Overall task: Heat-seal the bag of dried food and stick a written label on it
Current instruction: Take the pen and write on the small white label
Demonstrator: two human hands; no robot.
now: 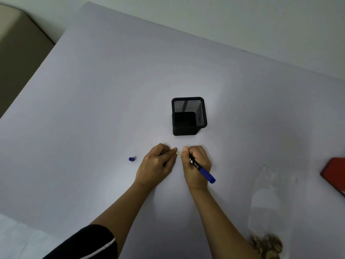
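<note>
Bag (268,202) lies unlabelled right of the hands, seal unclear. Left hand (156,165) and right hand (196,163), which grips the pen (204,171), pinch the label (179,154).

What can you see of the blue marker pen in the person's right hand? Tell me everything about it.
The blue marker pen looks plastic: a black front section with white print, a blue rear barrel with a blunt end. The right hand grips it, hiding the tip; the rear sticks out slanting toward the person's right, above the table. The hidden end points toward the small white label. A small blue cap, perhaps its own, lies apart, beyond the left hand.
</note>
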